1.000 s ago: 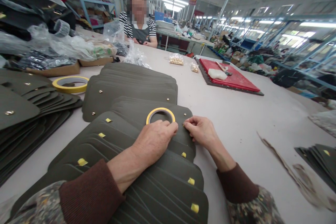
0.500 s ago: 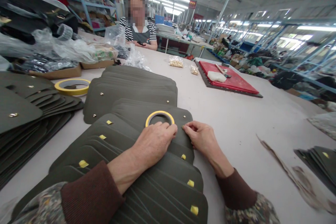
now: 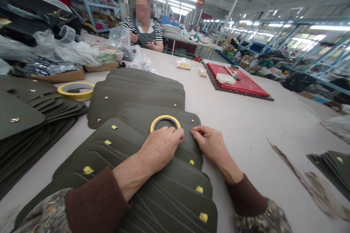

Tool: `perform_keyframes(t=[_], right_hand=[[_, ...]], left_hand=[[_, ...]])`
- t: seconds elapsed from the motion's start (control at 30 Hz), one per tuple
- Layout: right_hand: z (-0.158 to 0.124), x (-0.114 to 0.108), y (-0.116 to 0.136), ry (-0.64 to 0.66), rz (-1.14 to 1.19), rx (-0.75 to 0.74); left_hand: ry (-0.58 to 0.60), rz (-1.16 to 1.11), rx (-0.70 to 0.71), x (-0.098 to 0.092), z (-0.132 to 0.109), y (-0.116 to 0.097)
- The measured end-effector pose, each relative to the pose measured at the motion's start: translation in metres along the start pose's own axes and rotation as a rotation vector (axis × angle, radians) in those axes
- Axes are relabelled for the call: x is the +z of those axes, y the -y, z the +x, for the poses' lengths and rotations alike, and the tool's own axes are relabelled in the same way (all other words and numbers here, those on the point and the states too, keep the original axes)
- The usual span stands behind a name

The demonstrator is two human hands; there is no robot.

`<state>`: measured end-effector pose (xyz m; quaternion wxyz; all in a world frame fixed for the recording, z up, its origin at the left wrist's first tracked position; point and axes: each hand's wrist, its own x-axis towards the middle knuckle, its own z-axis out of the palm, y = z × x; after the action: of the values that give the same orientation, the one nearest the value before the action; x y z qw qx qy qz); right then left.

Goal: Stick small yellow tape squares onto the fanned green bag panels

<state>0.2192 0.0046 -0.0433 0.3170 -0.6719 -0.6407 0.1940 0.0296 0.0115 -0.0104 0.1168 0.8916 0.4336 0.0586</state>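
Note:
My left hand [image 3: 163,146] is closed on a roll of yellow tape [image 3: 156,121], which stands over the dark olive panels. My right hand [image 3: 210,142] pinches thumb and forefinger together at the right edge of a panel [image 3: 186,118], just below a small metal stud [image 3: 192,120]. Whatever its fingertips hold is too small to make out. Under my left forearm, overlapping panels [image 3: 164,196] fan towards me, with small yellow tape pieces [image 3: 199,189] along their sides. Behind them lies another stack of panels [image 3: 139,91] with metal studs.
A second yellow tape roll [image 3: 75,95] lies left, beside panels with metal fittings [image 3: 19,105]. Bags of small gold parts [image 3: 183,64] and a red board [image 3: 240,83] with a hammer [image 3: 232,73] are farther back. A co-worker [image 3: 146,36] sits across the table.
The tape roll and my left hand have shifted very slightly left. My right hand stays at the panel's edge. Across the table, the co-worker's hands have moved apart, one raised.

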Motion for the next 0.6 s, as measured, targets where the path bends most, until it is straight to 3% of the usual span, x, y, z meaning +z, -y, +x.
perform_keyframes(t=[0.17, 0.33, 0.6], right_hand=[[0.01, -0.009, 0.001, 0.058, 0.007, 0.044], [0.018, -0.015, -0.01, -0.146, 0.094, 0.04], [0.027, -0.003, -0.019, -0.183, 0.248, 0.136]], left_hand=[[-0.011, -0.034, 0.027, 0.0, -0.002, 0.001], [-0.06, -0.089, 0.08, -0.004, -0.005, 0.005], [-0.035, -0.122, 0.087, -0.008, -0.008, 0.013]])
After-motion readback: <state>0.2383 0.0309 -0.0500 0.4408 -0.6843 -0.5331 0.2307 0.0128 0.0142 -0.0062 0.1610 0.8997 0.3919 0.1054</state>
